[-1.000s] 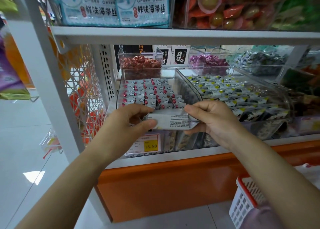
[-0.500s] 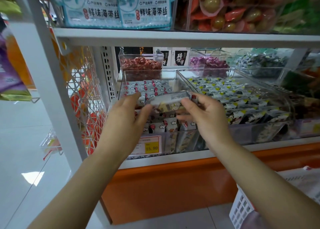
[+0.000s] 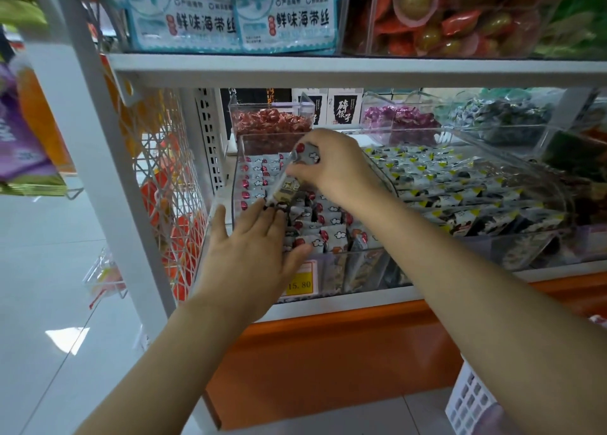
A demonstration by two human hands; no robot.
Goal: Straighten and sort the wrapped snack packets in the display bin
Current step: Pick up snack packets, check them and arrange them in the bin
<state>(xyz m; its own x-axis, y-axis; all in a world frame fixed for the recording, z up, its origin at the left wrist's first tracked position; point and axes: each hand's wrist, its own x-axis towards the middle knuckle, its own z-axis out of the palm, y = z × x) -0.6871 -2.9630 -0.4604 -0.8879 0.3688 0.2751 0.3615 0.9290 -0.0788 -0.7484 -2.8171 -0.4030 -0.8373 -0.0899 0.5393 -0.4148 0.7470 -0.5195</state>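
Right hand: the right hand (image 3: 331, 168) is over the middle of the bin, its fingers and thumb curled round the upper half of one packet.
Held packet: the held packet (image 3: 285, 186) is grey-white with a brown label. It hangs tilted, its top end in the right hand and its lower end pointing down toward the left hand.
Left hand: the left hand (image 3: 253, 247) is released, palm down with the fingers straight and spread. Its fingertips reach the packet's lower end; whether they touch it cannot be told.
Display bin: the clear display bin (image 3: 237, 172) lies under both hands.
Packets in the bin: the grey-white packets (image 3: 258, 180) with red dots lie in neat rows beyond the left hand and in a loose jumble between the two wrists.
Price tag: the yellow price tag (image 3: 299, 284) is just below the left thumb, on the bin's front.
Neighbour bin: the second bin (image 3: 443, 178) of yellow-marked packets is right of the right hand.
Behind the hands: a box of red candies (image 3: 269, 122) and a box of purple candies (image 3: 397, 116).
Far left of the left hand: a white wire rack (image 3: 164, 188).
Below the right forearm: a white basket (image 3: 469, 401).
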